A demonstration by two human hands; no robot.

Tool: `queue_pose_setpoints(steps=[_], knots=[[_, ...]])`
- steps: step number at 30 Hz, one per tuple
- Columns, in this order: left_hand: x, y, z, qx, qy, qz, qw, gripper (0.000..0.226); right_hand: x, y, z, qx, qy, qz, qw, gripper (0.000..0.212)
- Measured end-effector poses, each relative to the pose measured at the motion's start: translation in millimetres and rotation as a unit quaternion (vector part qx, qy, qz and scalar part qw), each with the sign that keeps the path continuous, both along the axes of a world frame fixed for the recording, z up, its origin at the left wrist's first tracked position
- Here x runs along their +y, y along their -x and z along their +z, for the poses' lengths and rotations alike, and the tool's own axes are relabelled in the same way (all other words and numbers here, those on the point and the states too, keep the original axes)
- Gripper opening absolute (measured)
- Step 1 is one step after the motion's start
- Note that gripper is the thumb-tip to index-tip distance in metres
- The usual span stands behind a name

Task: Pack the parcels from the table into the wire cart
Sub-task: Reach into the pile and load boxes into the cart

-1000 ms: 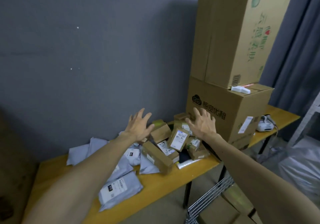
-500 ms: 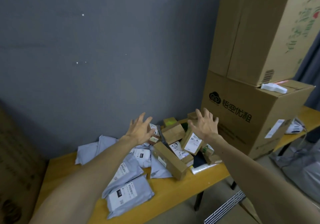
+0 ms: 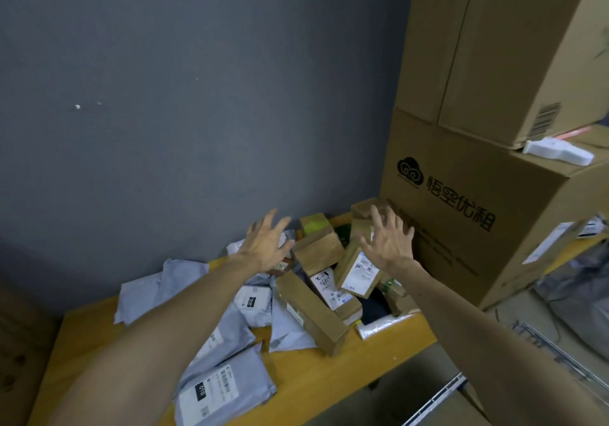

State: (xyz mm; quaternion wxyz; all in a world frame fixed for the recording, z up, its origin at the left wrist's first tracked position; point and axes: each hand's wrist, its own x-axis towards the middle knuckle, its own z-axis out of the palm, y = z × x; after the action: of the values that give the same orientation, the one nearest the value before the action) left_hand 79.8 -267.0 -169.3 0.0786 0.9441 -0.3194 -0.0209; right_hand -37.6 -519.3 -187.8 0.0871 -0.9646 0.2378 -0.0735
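Both hands are held out over the heap of parcels with fingers spread apart and nothing gripped. The left hand (image 3: 267,249) is above the small boxes near the back edge of the surface (image 3: 306,371). The right hand (image 3: 389,244) is above the labelled box (image 3: 357,271), which leans close to the large carton (image 3: 461,238).

The cardboard boxes (image 3: 318,249) are piled toward the back edge, and grey mailers (image 3: 227,389) are spread toward the front edge and the left corner. A scoop from both sides is judged best, with the leaning box pinned between the palms so that the loose heap is not toppled.

Room is tight on the right, where the carton stands against the pile, and behind, at the wall (image 3: 197,112). Open room is left over the front edge. Below it a metal rim is glimpsed, probably the wire cart (image 3: 440,398).
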Motion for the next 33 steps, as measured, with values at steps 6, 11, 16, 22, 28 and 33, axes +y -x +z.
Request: queue_pose_setpoints(steps=[6, 11, 16, 22, 28, 33], knots=[[-32.4, -16.9, -32.8, 0.018, 0.009, -0.034, 0.999, 0.064, -13.3, -9.3, -31.6, 0.017, -0.002, -0.006, 1.0, 0.078], [-54.6, -32.7, -70.8, 0.041, 0.012, -0.105, 0.994, 0.068, -16.9, -21.4, -74.4, 0.042, -0.022, -0.025, 0.999, 0.081], [-74.9, -63.6, -123.3, 0.014, -0.044, -0.191, 0.98, 0.072, -5.0, -38.9, -126.2, 0.046, -0.078, -0.065, 0.994, 0.085], [-100.6, -109.2, -188.2, -0.002, -0.056, -0.253, 0.966, 0.075, 8.8, -62.0, -175.9, -0.022, -0.147, -0.137, 0.979, 0.091], [-104.3, -139.1, -227.7, -0.028, -0.098, -0.263, 0.959, 0.088, 9.5, -77.2, -197.8, -0.091, -0.148, -0.184, 0.968, 0.095], [-106.6, -148.4, -235.9, -0.051, -0.113, -0.247, 0.961, 0.117, 4.3, -85.0, -204.2, -0.118, -0.153, -0.195, 0.962, 0.089]])
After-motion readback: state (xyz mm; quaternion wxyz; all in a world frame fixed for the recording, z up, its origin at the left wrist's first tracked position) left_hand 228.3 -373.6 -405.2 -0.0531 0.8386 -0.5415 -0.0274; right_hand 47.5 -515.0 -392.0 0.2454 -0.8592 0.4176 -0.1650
